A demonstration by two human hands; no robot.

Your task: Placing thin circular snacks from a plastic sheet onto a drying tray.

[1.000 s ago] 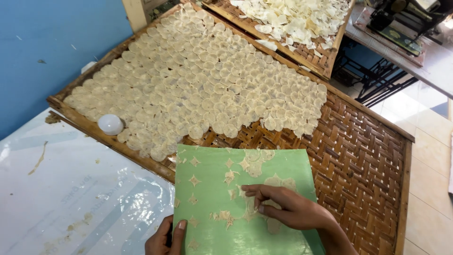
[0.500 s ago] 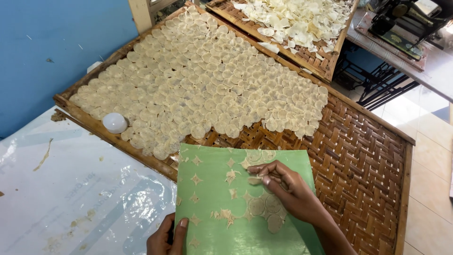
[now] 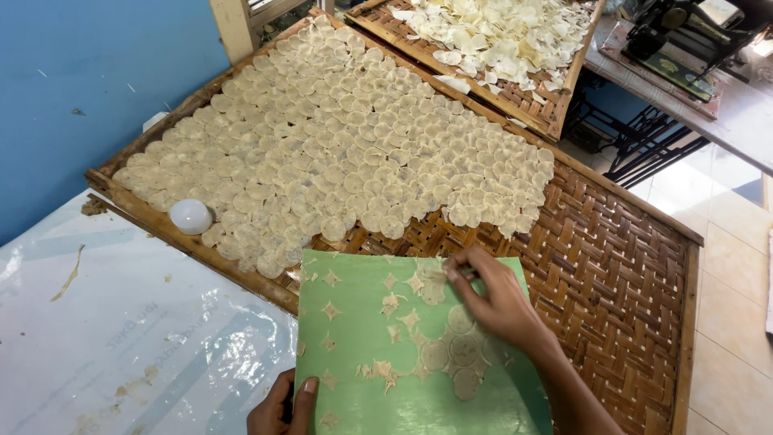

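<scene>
- Nearest the camera, a green sheet (image 3: 378, 354) lay partly over the front edge of a large woven bamboo tray (image 3: 636, 266), and this sheet served as the landmark for everything else.
- The left hand (image 3: 282, 403) gripped the sheet's near left edge, thumb on top and fingers closed beneath it.
- The right hand (image 3: 495, 298) rested on the sheet's far right part, its fingertips curled together at a thin pale dough round (image 3: 431, 286) near the sheet's top edge; whether it was already pinched free was hard to tell.
- A few more rounds (image 3: 459, 354) stuck to the sheet just below that hand, with star-shaped dough scraps (image 3: 390, 306) to their left.
- These rounds looked very light, thin, soft and slightly tacky, likely to tear or fold; peeling up one edge with the fingertips seemed the safest hold.
- Left of the sheet lay a white plastic-covered table (image 3: 121, 322).
- Beyond the sheet, the tray carried a dense spread of overlapping rounds (image 3: 338, 153), with a small white ball-like object (image 3: 191, 216) at its left rim.
- Farther still, a second tray (image 3: 483, 48) held loose, curled pale pieces.
- At the far right stood a black sewing machine (image 3: 676, 40) on a table.
</scene>
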